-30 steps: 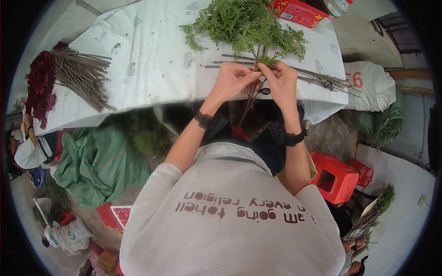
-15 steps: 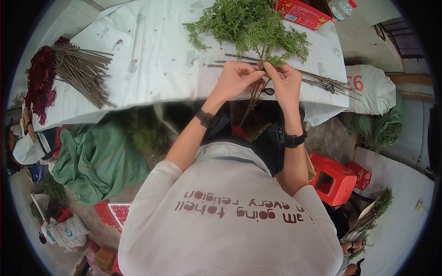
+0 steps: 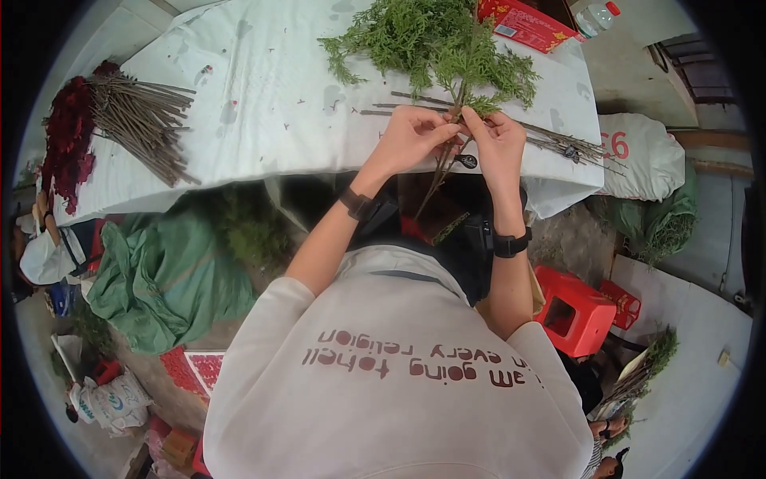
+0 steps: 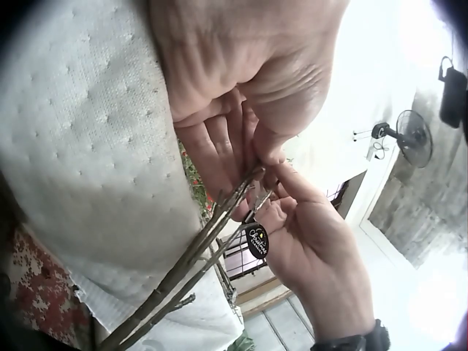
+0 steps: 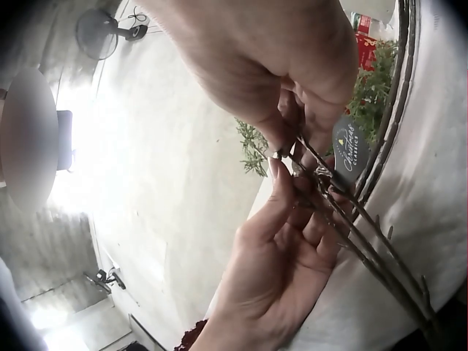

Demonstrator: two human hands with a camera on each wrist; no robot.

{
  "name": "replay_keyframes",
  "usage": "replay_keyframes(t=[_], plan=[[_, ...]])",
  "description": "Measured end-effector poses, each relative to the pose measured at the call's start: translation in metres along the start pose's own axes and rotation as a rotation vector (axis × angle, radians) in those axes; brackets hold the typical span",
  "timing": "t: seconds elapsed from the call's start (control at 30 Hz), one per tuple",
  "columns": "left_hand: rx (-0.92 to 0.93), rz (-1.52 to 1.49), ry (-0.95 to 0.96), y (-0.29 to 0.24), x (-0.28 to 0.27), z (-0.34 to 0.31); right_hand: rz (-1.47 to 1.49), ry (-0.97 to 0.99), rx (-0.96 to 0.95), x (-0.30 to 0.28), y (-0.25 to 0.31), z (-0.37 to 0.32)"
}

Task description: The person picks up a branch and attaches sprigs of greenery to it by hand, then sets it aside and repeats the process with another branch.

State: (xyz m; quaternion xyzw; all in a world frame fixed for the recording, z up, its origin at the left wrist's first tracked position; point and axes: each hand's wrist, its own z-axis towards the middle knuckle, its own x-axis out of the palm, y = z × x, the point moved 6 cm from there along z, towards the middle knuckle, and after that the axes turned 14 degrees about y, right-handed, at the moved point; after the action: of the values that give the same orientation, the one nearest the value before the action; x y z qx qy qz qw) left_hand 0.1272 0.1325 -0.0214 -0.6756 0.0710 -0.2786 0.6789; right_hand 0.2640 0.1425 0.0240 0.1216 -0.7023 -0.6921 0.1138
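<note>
Brown stems (image 4: 172, 279) pass between the pinching fingers (image 4: 201, 150) of left hand (image 3: 415, 140) and right hand (image 3: 499, 148).

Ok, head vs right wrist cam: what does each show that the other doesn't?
Head only: the red plastic stool, the green sack and the lettering on the sweatshirt.
Right wrist only: the wall fan, plus legible "Christmas Classics" text on the dark tag.
Both: left hand and right hand at the woody stems, the tag itself, and evergreen foliage.
</note>
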Motion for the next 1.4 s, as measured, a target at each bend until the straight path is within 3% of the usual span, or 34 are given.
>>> replay_keyframes(t=[1.4], plan=[[0.008,0.056,-0.027,-0.008,-0.001,-0.002,-0.094,-0.071,-0.026,0.001,0.005,-0.004]])
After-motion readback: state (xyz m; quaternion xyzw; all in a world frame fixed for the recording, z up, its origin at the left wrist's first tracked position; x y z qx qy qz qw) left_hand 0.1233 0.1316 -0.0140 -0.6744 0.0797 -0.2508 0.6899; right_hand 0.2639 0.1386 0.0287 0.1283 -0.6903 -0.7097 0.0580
